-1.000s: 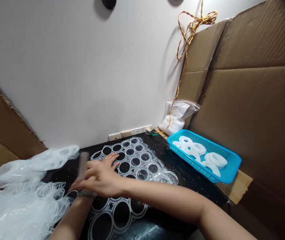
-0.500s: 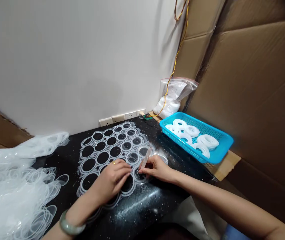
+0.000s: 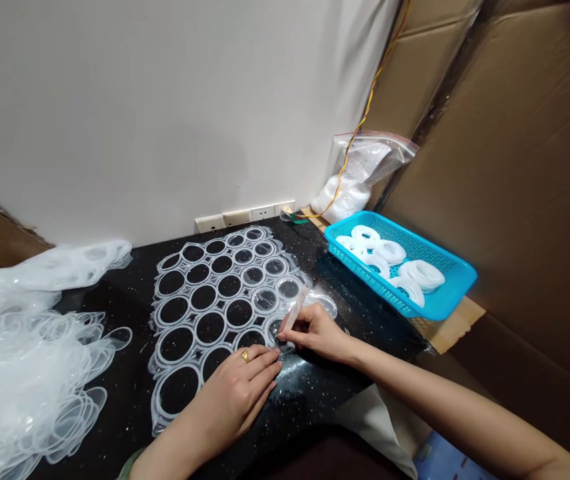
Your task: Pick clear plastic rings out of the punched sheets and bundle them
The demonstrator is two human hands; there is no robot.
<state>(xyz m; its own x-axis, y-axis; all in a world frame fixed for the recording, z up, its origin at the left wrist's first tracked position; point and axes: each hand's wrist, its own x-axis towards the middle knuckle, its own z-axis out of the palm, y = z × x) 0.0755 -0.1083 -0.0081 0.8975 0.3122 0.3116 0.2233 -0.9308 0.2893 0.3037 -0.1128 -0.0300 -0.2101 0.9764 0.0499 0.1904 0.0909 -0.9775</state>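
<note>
A translucent sheet of joined rings (image 3: 203, 297) lies flat on the black speckled table. My left hand (image 3: 243, 387) rests palm down on its near edge, fingers stretched out toward the right. Pinched in my right hand (image 3: 315, 331) is a thin whitish strip (image 3: 295, 309), tilted upward, its lower end over a ring near the sheet's right corner. The fingertips of both hands are close together there. A loose clear disc-like piece (image 3: 325, 303) lies just beyond my right hand, partly hidden.
A blue basket (image 3: 455, 291) with several white rings (image 3: 389, 252) stands at the right. Piled clear ring sheets (image 3: 9, 387) cover the left. A plastic bag (image 3: 347, 197), sockets (image 3: 263, 213) and a yellow cable (image 3: 371, 90) are at the back.
My left hand has moved down and to the right along the sheet's near edge. My right hand keeps the strip at nearly the same ring. The camera view has shifted slightly.
</note>
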